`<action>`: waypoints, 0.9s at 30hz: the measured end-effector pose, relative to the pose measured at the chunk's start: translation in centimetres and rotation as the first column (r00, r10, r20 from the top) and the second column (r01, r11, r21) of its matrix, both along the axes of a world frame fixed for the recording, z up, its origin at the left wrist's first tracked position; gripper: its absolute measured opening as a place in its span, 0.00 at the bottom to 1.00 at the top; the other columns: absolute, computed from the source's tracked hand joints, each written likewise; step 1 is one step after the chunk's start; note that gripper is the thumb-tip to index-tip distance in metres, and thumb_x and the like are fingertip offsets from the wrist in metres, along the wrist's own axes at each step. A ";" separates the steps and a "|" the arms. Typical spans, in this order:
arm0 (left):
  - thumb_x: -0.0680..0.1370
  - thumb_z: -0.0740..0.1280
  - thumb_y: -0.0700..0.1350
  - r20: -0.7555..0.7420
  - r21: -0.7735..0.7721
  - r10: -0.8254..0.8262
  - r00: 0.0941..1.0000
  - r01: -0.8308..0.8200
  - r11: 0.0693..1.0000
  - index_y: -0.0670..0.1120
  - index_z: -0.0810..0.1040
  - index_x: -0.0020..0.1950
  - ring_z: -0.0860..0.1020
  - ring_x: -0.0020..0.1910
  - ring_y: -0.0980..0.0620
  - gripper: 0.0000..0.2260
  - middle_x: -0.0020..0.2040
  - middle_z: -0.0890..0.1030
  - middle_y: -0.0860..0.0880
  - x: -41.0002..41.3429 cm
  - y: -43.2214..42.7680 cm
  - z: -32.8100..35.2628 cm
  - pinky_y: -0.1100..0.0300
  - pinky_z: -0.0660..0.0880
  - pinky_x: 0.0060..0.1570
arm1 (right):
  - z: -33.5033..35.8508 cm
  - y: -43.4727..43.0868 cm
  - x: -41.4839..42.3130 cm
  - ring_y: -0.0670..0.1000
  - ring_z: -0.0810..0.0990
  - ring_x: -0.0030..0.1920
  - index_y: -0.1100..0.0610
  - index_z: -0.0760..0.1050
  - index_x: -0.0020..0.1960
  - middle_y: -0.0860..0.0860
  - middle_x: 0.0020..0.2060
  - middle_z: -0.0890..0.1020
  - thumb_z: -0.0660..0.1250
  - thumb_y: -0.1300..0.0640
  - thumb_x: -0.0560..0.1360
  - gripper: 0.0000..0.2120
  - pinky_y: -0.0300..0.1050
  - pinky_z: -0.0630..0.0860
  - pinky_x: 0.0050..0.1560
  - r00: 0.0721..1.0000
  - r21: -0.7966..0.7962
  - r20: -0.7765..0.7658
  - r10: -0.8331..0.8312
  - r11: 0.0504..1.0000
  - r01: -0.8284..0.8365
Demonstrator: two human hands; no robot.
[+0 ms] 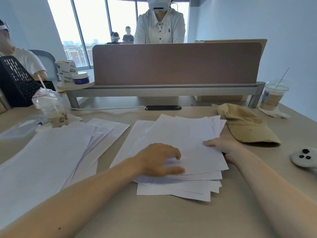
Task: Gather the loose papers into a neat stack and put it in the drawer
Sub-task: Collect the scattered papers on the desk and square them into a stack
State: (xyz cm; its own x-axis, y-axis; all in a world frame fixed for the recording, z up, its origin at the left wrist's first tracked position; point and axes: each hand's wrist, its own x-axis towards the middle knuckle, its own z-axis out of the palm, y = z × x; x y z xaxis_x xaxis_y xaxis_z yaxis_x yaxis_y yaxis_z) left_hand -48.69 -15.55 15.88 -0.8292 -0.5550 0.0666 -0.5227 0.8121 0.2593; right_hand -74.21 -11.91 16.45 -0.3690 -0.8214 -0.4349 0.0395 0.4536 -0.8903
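A fanned heap of white papers [181,134] lies in the middle of the desk, its sheets askew. My left hand [159,159] lies on top of the heap near its front, fingers spread and blurred. My right hand [223,146] grips the heap's right edge, thumb on top and fingers tucked under the sheets. A second spread of white papers [51,152] covers the desk at the left, untouched by either hand. No drawer is in view.
A tan cap [247,127] lies right of the heap, a white controller [305,158] at the far right. Plastic cups with straws stand at the left [53,109] and right [272,95]. A brown partition [176,64] closes the back; a person stands behind it.
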 end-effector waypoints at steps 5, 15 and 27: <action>0.73 0.70 0.55 -0.308 0.340 0.722 0.620 -0.637 0.692 0.47 0.79 0.53 0.77 0.54 0.47 0.15 0.55 0.79 0.48 3.5 -7.1 0.1 0.55 0.72 0.51 | -0.4 -0.8 -0.7 0.62 0.82 0.47 0.66 0.76 0.57 0.62 0.49 0.82 0.70 0.69 0.74 0.12 0.54 0.80 0.45 0.990 0.051 -0.138 -0.013 0.998 0.020; 0.68 0.76 0.46 -0.092 0.834 0.881 0.464 -0.447 0.323 0.39 0.71 0.62 0.82 0.46 0.40 0.26 0.53 0.80 0.39 4.1 -10.2 1.6 0.47 0.82 0.45 | -0.3 -4.0 0.8 0.61 0.82 0.49 0.63 0.78 0.51 0.61 0.49 0.82 0.75 0.64 0.70 0.11 0.53 0.79 0.51 0.961 0.080 -0.255 0.105 0.993 -0.088; 0.71 0.75 0.36 -0.248 0.929 0.838 0.485 -0.126 0.348 0.43 0.80 0.59 0.84 0.50 0.42 0.16 0.53 0.86 0.42 4.9 -9.3 0.3 0.51 0.81 0.45 | -1.7 -6.0 1.7 0.54 0.83 0.48 0.51 0.78 0.53 0.51 0.49 0.85 0.75 0.55 0.72 0.11 0.48 0.79 0.46 0.964 -0.261 -0.206 0.165 0.941 -0.217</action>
